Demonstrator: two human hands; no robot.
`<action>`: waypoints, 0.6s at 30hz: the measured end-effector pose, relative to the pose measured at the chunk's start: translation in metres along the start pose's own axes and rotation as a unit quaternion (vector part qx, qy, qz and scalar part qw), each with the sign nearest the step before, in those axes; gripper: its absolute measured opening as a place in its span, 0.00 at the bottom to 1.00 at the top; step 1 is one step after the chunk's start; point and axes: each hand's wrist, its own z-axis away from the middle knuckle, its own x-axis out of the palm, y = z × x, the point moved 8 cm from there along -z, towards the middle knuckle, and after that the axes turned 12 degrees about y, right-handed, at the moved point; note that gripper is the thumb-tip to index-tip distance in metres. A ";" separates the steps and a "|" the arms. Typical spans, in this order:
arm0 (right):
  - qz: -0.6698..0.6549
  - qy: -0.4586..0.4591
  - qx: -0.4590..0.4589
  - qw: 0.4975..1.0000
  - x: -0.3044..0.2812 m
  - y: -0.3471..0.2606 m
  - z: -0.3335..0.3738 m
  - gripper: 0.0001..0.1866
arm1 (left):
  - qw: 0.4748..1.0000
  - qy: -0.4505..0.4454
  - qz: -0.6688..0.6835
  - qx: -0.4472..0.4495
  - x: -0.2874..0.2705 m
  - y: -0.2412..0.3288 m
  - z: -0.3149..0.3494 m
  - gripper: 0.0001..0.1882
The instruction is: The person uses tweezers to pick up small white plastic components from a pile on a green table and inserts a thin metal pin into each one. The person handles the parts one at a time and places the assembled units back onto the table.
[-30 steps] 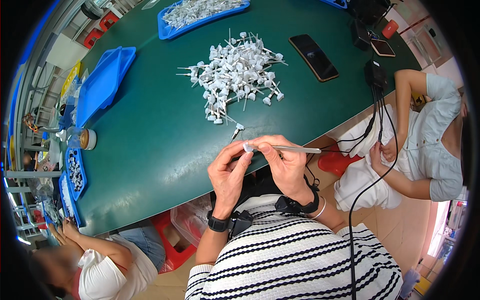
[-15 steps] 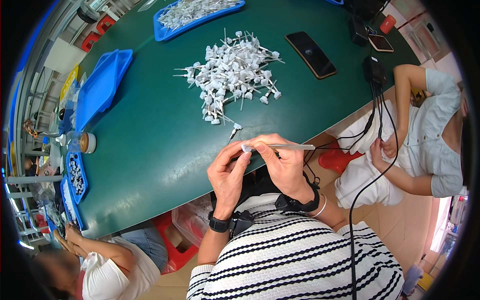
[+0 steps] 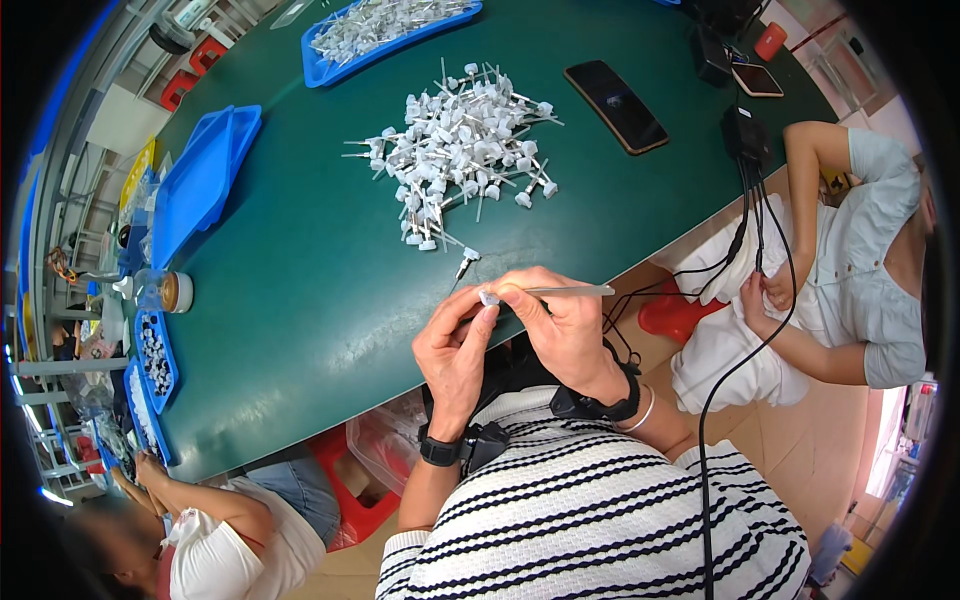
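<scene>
Item in hand: small white cap (image 3: 489, 297), pinched by left hand (image 3: 455, 350); thin tube (image 3: 570, 291) pinched by right hand (image 3: 565, 325), tip at the cap, seemingly mid-joining. Pile of white parts (image 3: 460, 150) waits at 12 o'clock on table (image 3: 300, 300); judged mostly undone

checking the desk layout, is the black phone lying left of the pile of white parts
No, the black phone lies to the right of the pile of white parts on the green table.
</scene>
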 end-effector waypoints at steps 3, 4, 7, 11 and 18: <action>0.012 -0.007 -0.006 1.000 0.000 -0.003 -0.002 0.06 | 1.000 0.003 -0.006 0.005 0.000 -0.001 0.000 0.13; 0.016 -0.012 -0.013 1.000 0.001 -0.004 -0.003 0.06 | 0.999 0.003 -0.031 0.028 0.000 0.003 0.000 0.13; 0.036 -0.033 -0.026 0.998 0.003 -0.009 -0.006 0.05 | 0.992 0.004 -0.091 0.087 0.001 0.011 0.000 0.13; 0.047 -0.044 -0.037 0.997 0.005 -0.010 -0.006 0.05 | 0.996 0.007 -0.059 0.062 -0.001 0.003 -0.001 0.14; 0.012 -0.012 -0.001 1.000 0.002 -0.001 -0.001 0.05 | 0.998 0.008 0.057 -0.033 -0.002 -0.009 -0.003 0.15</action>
